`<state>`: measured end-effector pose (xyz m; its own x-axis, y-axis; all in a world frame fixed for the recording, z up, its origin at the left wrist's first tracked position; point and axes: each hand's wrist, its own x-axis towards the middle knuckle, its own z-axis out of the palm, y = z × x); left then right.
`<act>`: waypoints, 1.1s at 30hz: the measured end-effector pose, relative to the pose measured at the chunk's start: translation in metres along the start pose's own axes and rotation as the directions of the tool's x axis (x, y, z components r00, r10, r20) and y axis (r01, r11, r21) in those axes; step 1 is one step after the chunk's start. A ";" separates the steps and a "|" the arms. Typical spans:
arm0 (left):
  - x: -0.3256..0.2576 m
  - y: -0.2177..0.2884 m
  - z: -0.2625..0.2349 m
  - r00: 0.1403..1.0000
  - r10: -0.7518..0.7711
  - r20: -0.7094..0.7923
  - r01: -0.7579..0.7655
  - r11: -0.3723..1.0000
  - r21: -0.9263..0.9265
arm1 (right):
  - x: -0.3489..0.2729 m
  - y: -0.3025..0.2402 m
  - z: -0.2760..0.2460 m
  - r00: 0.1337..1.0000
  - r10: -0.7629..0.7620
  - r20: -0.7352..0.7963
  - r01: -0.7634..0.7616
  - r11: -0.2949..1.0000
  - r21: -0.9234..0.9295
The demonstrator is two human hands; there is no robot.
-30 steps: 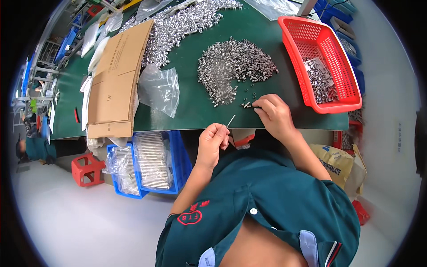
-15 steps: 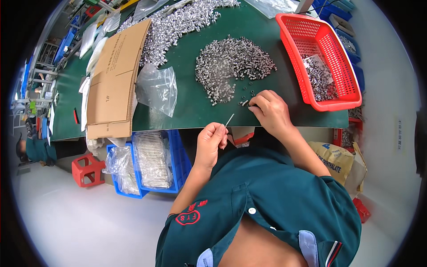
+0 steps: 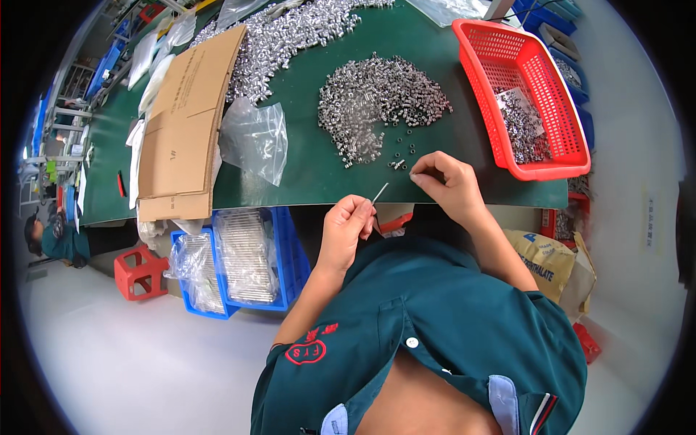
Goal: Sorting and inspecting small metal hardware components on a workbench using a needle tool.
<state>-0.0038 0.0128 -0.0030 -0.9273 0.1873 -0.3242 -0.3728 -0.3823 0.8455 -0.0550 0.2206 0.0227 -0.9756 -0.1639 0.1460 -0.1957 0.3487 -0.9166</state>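
Between thumb and fingers, my left hand (image 3: 347, 226) grips a thin pale rod (image 3: 380, 192), its free end slanting up and right near the table's front edge. My right hand (image 3: 454, 190) is closed in a pinch at the edge, just right of the rod's tip; whatever its fingertips hold is too small to make out. Several loose metal rings (image 3: 398, 164) lie on the green table (image 3: 304, 177) beside that hand. Beyond them spreads a heap of small, short metal sleeves (image 3: 377, 94).
A red plastic basket (image 3: 481, 87) with small metal parts stands at right. Flattened cardboard (image 3: 181, 123) and a clear plastic bag (image 3: 257, 141) lie at left. Behind them is a larger heap of shiny parts (image 3: 290, 40). Blue bins (image 3: 290, 254) and a red stool (image 3: 139, 272) are below the table.
My right hand has drawn back from the loose rings toward the table's front edge. My left hand keeps the rod, whose tip has shifted slightly right and up.
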 end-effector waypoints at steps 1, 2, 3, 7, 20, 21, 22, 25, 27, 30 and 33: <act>0.000 0.001 0.001 1.000 -0.001 0.010 0.001 1.000 0.009 | -0.001 0.000 0.001 0.996 0.077 0.044 -0.082 0.988 0.128; 0.000 0.002 0.003 1.000 -0.003 0.011 0.003 1.000 0.009 | -0.001 0.000 0.001 0.996 0.079 0.043 -0.084 0.988 0.127; -0.001 0.002 0.004 1.000 0.001 0.020 -0.002 1.000 0.026 | -0.002 0.000 0.003 0.989 0.117 0.091 -0.135 0.965 0.224; -0.003 0.006 0.007 0.999 0.010 0.051 -0.015 0.995 0.095 | -0.003 -0.004 0.006 0.946 0.192 0.260 -0.282 0.884 0.374; -0.005 0.001 0.002 0.995 0.018 0.102 -0.028 0.995 0.096 | -0.003 -0.026 -0.002 0.913 0.170 0.370 -0.273 0.929 0.248; -0.005 0.001 0.001 0.993 0.057 0.103 -0.074 0.982 0.171 | -0.003 -0.030 -0.004 0.940 0.069 0.335 -0.122 0.983 0.138; -0.005 0.001 0.001 0.990 0.095 0.106 -0.119 0.962 0.245 | -0.003 -0.031 -0.005 0.949 -0.037 0.312 0.033 0.999 0.020; -0.006 0.005 0.004 0.992 0.045 0.122 -0.064 0.985 0.161 | -0.004 -0.031 -0.002 0.951 -0.162 0.263 0.162 0.987 0.025; -0.006 0.006 0.003 0.987 0.004 0.161 -0.011 0.999 0.047 | -0.006 -0.026 -0.001 0.954 -0.069 0.292 0.014 0.982 0.186; -0.007 0.003 0.004 0.987 0.009 0.159 -0.014 1.000 0.027 | -0.008 -0.021 0.004 0.936 0.113 0.334 -0.233 0.909 0.346; -0.010 0.003 0.007 0.983 0.150 0.104 -0.174 0.945 0.277 | -0.012 -0.027 0.006 0.917 0.242 0.316 -0.339 0.892 0.300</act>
<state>0.0043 0.0166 0.0058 -0.9641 0.2210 -0.1473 -0.1815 -0.1434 0.9729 -0.0372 0.2074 0.0429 -0.9110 -0.3573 -0.2059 0.1859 0.0900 -0.9784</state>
